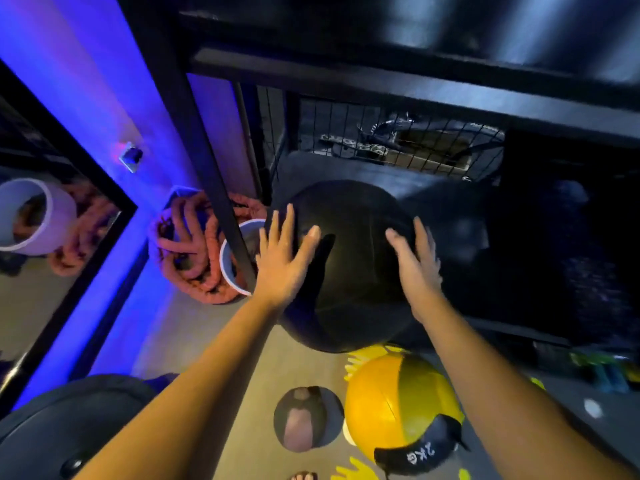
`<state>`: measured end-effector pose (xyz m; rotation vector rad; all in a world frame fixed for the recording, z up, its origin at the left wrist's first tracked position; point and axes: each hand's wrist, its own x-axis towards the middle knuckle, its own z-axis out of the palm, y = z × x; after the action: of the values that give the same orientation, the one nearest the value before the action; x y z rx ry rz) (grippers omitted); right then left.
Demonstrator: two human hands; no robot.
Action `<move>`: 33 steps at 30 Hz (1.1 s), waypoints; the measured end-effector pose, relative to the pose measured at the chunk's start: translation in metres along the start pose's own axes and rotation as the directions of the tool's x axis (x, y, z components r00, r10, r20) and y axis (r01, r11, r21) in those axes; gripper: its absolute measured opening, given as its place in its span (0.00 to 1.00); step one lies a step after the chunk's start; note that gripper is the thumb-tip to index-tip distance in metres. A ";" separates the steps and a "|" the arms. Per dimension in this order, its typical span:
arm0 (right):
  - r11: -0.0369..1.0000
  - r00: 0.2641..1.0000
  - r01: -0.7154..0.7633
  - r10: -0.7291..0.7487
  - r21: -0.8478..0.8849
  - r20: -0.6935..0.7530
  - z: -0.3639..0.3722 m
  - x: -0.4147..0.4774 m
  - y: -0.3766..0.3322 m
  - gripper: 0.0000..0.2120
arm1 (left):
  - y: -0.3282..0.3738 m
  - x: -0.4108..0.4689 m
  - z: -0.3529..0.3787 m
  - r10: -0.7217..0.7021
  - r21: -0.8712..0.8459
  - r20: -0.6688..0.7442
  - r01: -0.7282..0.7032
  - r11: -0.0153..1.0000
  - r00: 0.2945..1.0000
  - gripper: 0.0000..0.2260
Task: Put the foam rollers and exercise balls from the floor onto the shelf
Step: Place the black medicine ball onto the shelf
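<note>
Bare forearms (194, 386), bare left grip (284, 261) and right grip (415, 268), bare toes (304, 476) at the bottom edge

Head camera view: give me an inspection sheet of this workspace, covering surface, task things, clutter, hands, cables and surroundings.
Surface: grey floor with yellow hand-shaped marks; black shelf above.
Job's things: black ball held at the lower shelf opening; yellow ball marked 2KG and small grey ball on the floor; no foam roller seen.
Clutter: orange rope coiled beside a white bucket.
Hands: left hand and right hand press the black ball's sides, fingers straight.
Cables: nothing seen.
Surroundings: mirror at left, blue-lit wall, wire mesh behind the shelf.
</note>
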<state>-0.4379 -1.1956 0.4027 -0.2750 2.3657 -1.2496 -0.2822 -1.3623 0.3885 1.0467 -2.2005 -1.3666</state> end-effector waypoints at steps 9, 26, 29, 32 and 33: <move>0.979 0.982 0.025 -0.062 -0.200 -0.180 0.015 0.076 -0.024 0.34 | -0.016 0.043 0.039 0.387 0.326 -0.195 -0.313 0.892 0.901 0.27; 0.679 0.756 0.569 -0.654 -0.464 -0.031 0.031 0.035 -0.011 0.21 | 0.034 0.131 -0.018 0.053 0.272 -0.305 0.034 0.962 0.951 0.21; 0.724 0.790 0.540 -0.612 -0.428 -0.040 0.035 0.036 0.015 0.27 | 0.001 0.053 0.013 0.314 0.310 -0.295 -0.220 0.925 0.902 0.19; 0.813 0.843 0.509 -0.537 -0.283 -0.028 0.034 0.037 0.028 0.29 | -0.035 0.025 0.044 0.389 0.508 -0.098 -0.290 0.811 0.916 0.30; 0.824 0.855 0.498 -0.518 -0.270 -0.003 0.032 0.038 0.033 0.29 | -0.038 0.027 0.048 0.385 0.539 -0.063 -0.294 0.790 0.921 0.32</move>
<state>-0.4551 -1.2142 0.3494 -1.0225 2.6204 -1.1692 -0.3141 -1.3625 0.3299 0.8189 -2.5291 -0.5054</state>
